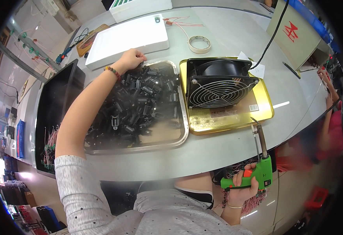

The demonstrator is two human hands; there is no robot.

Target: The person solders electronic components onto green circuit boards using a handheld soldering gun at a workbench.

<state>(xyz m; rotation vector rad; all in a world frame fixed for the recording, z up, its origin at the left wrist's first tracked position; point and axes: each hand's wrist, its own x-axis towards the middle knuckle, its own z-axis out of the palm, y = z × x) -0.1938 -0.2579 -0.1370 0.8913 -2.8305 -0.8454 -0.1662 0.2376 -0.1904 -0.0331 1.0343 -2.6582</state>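
Note:
My left hand [130, 59] reaches over the far edge of a metal tray [184, 135] heaped with small black plastic parts [142, 101]. Its fingers are pinched together next to the parts there, and I cannot make out what is between them. Beaded bracelet on the wrist, the left forearm crosses the tray's left side. Low on the right, my right hand [244, 188] is wrapped round the handle of a green soldering gun [264, 174] with a red trigger. The gun's metal tip points up toward the near edge of a gold tin lid [202, 127].
A black fan [218, 84] with a wire guard stands on the gold lid. Behind are a white foam block [128, 37] and a tape roll [199, 44]. A black bin [56, 105] with wired pieces stands left. Another person's hands [328, 84] are at the right.

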